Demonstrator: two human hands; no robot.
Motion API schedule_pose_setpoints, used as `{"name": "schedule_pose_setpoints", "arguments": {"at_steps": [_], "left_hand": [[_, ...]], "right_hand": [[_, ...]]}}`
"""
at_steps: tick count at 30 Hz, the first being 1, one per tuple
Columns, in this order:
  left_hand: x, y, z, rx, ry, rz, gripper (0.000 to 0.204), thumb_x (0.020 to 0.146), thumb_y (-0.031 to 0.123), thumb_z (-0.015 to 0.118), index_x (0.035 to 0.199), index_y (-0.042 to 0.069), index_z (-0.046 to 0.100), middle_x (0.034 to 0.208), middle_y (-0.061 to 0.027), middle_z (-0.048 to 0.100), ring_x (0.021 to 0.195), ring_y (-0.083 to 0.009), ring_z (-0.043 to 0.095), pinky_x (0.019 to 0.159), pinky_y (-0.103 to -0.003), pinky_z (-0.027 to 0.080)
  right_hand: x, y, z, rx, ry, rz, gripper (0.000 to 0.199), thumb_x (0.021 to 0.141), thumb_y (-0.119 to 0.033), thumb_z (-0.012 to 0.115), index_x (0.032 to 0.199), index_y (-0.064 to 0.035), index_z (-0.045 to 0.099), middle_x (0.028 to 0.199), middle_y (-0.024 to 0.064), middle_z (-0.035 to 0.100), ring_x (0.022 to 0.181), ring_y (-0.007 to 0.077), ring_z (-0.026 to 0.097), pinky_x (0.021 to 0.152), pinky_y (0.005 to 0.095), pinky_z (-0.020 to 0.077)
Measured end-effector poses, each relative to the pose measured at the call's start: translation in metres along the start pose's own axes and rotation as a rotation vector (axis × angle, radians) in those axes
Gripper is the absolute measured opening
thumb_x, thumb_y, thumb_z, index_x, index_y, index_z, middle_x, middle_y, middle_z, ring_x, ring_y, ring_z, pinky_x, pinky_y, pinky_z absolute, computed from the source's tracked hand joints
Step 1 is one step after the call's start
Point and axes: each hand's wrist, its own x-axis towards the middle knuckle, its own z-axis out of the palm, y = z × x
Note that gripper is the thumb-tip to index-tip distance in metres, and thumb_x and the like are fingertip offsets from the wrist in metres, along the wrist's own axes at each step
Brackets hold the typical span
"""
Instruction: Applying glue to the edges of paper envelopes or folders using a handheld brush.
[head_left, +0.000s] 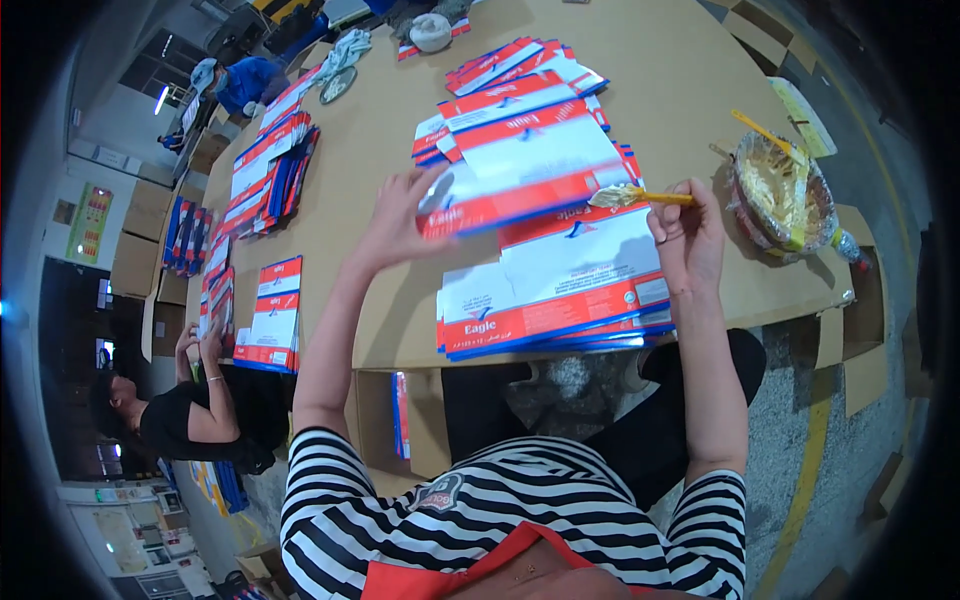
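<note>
Red, white and blue flat cardboard carton (pixel 535 165), held over matching stacked cartons (pixel 560 300).
Left hand (pixel 408 220), half curled, grips its left end, both motion-blurred; right hand (pixel 690 225) pinches one yellow-handled, paste-tipped brush (pixel 665 198). Overlap prevents counting the stack; one plastic-lined bowl (pixel 742 205) of cream paste (pixel 768 180) stands at right.

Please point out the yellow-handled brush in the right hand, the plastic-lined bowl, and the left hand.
Yellow-handled brush (pixel 641 195): head view, on the handle just behind its coated end.
Plastic-lined bowl (pixel 759 229): head view, on its near outer wall.
Left hand (pixel 400 222): head view, back of the hand.
</note>
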Motion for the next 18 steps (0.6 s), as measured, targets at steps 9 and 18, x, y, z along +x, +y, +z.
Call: {"name": "schedule_pose_setpoints", "arguments": {"at_steps": [9,18], "left_hand": [[-0.104,0.050,0.046,-0.209,-0.302,-0.026,0.103,0.059,0.023,0.084,0.144,0.007,0.028,0.135,-0.0198,0.037,0.128,-0.0363,0.036,0.108,-0.043,0.031],[-0.099,0.050,0.069,-0.340,-0.366,-0.203,0.111,0.056,0.020,0.088,0.146,0.010,0.024,0.142,-0.0182,0.029,0.133,-0.0333,0.032,0.110,-0.039,0.034]], "right_hand": [[-0.006,0.014,0.003,-0.078,-0.057,0.035,0.022,0.095,-0.022,0.052,0.083,-0.0043,0.057,0.061,0.0038,0.054,0.054,0.0119,0.050,0.052,0.0257,0.0408],[-0.020,0.061,-0.015,-0.097,0.078,0.118,0.022,0.093,-0.022,0.056,0.082,-0.0043,0.058,0.059,0.0056,0.056,0.052,0.0123,0.055,0.048,0.0262,0.0431]]}}
